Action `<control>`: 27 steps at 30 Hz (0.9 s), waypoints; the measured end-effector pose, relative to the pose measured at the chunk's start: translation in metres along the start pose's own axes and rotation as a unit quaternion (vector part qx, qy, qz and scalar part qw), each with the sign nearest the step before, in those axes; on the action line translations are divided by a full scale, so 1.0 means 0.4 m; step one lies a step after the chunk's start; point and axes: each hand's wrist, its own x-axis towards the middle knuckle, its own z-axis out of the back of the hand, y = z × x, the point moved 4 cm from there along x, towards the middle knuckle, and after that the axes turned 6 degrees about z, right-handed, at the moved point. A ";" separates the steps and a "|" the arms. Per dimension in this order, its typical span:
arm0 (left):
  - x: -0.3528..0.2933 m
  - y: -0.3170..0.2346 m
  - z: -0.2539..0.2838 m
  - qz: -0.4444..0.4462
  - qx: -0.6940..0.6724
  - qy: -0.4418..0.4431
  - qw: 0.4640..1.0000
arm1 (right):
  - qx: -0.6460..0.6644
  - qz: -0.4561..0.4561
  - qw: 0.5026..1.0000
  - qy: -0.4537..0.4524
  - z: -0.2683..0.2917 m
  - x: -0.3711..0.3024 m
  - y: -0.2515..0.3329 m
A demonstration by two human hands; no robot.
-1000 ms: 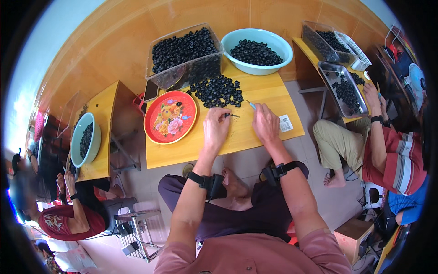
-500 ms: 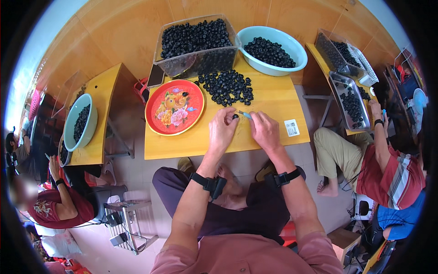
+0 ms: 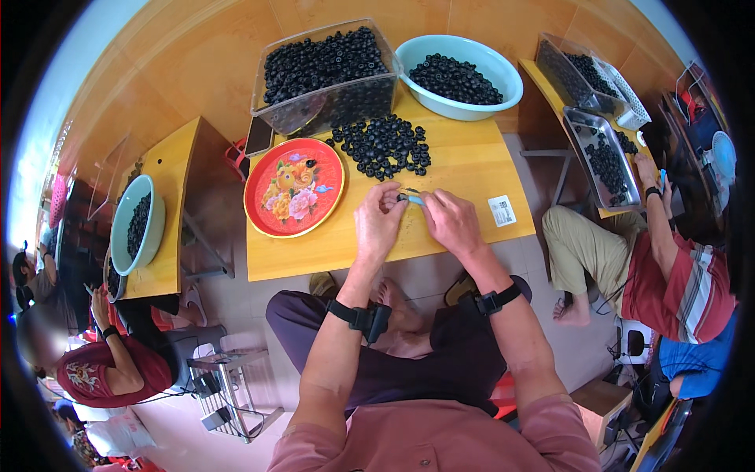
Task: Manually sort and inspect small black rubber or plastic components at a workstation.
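Observation:
Between its thumb and fingers, my left hand [image 3: 378, 219] pinches a small round black part [image 3: 402, 198]. My right hand [image 3: 454, 222] grips a small tool with a light-blue handle [image 3: 415, 200], its tip at the part; the tip's exact shape is too small to tell. Just beyond my hands lies a loose pile of similar black ring-shaped parts [image 3: 383, 145] on the yellow table [image 3: 330, 256]. To the left of my left hand is a round red tray [image 3: 259, 211] with a painted fruit and flower pattern, one black part lying on it.
A clear bin [image 3: 338, 118] and a pale-blue basin [image 3: 464, 110], both filled with black parts, stand at the back. A dark phone-like slab [image 3: 259, 135] and a white label [image 3: 502, 211] lie on the table. Co-workers [image 3: 118, 358] sit at tables on both sides.
The tool in my right hand has come in against the black part in my left hand. The whole view has shifted slightly, while the pile and tray look the same.

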 end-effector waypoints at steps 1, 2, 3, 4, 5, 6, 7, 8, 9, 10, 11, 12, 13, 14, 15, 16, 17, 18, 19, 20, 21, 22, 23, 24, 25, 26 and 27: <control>0.000 0.000 0.001 0.000 0.001 0.001 1.000 | 0.000 -0.001 1.000 -0.001 0.000 -0.001 0.000; 0.001 0.001 0.001 0.004 -0.010 0.008 1.000 | 0.003 -0.004 1.000 0.000 -0.001 -0.001 -0.001; 0.002 0.002 0.000 0.008 -0.021 0.014 1.000 | 0.006 -0.007 1.000 0.001 -0.002 -0.002 -0.002; 0.003 0.007 0.001 0.008 -0.019 0.014 1.000 | 0.007 -0.007 1.000 0.000 -0.002 -0.002 -0.004; 0.006 0.015 0.001 0.014 -0.059 0.019 0.998 | -0.007 -0.021 1.000 0.013 -0.005 -0.003 -0.011; 0.007 0.023 0.001 0.020 -0.099 0.024 0.995 | -0.021 -0.035 0.999 0.027 -0.007 -0.005 -0.016; 0.008 0.029 0.003 0.020 -0.098 0.023 0.995 | -0.020 -0.035 0.999 0.027 -0.010 -0.004 -0.018; 0.010 0.035 0.006 0.020 -0.127 0.022 0.991 | -0.020 -0.038 0.999 0.027 -0.013 -0.003 -0.020; 0.012 0.040 0.009 0.020 -0.156 0.021 0.987 | -0.021 -0.041 0.999 0.027 -0.015 -0.001 -0.021; 0.010 0.037 0.008 0.021 -0.156 0.021 0.987 | -0.021 -0.041 0.999 0.027 -0.016 -0.002 -0.022; 0.009 0.032 0.007 0.016 -0.126 0.017 0.992 | -0.019 -0.046 0.998 0.030 -0.016 -0.003 -0.023; 0.008 0.026 0.007 0.011 -0.095 0.013 0.995 | -0.018 -0.051 0.998 0.032 -0.018 -0.002 -0.024; 0.006 0.022 0.007 0.011 -0.096 0.013 0.995 | -0.018 -0.051 0.998 0.033 -0.018 -0.004 -0.025; 0.004 0.017 0.009 0.013 -0.078 0.009 0.997 | -0.023 -0.058 0.998 0.022 -0.017 -0.005 -0.026; 0.004 0.013 0.011 0.015 -0.060 0.004 0.998 | -0.028 -0.065 0.997 0.011 -0.015 -0.004 -0.028; 0.005 0.014 0.018 0.012 -0.059 0.000 0.998 | -0.025 -0.061 0.998 0.008 -0.017 0.002 -0.025; 0.003 0.015 0.024 0.004 -0.032 -0.009 0.999 | -0.029 -0.062 0.998 0.001 -0.016 0.004 -0.022; 0.000 0.015 0.029 -0.004 -0.004 -0.018 1.000 | -0.033 -0.063 0.997 -0.008 -0.014 0.004 -0.020; -0.002 0.013 0.031 -0.018 -0.007 -0.028 0.999 | -0.027 -0.056 0.998 -0.015 -0.011 0.006 -0.016; -0.004 0.011 0.027 -0.028 -0.034 -0.024 0.999 | -0.033 -0.061 0.997 -0.014 -0.009 0.001 -0.019; -0.007 0.007 0.027 -0.045 -0.017 -0.029 0.998 | -0.039 -0.067 0.997 -0.014 -0.008 0.000 -0.020; -0.013 -0.003 0.025 -0.059 -0.001 -0.032 0.998 | -0.034 -0.063 0.997 -0.020 -0.002 -0.002 -0.018; -0.010 -0.006 0.030 -0.065 0.004 -0.037 0.997 | -0.037 -0.075 0.996 -0.002 0.000 -0.004 -0.020; -0.005 -0.007 0.054 -0.070 0.009 -0.041 0.997 | -0.040 -0.088 0.995 0.015 -0.004 -0.001 -0.019; -0.003 -0.030 0.072 -0.129 0.044 -0.069 0.988 | -0.046 -0.085 0.995 0.004 -0.001 -0.006 -0.027; -0.007 -0.050 0.101 -0.187 0.080 -0.097 0.974 | -0.048 -0.091 0.995 0.001 0.002 -0.006 -0.028; 0.003 -0.060 0.136 -0.183 0.106 -0.115 0.970 | -0.049 -0.084 0.995 -0.004 0.005 -0.002 -0.027</control>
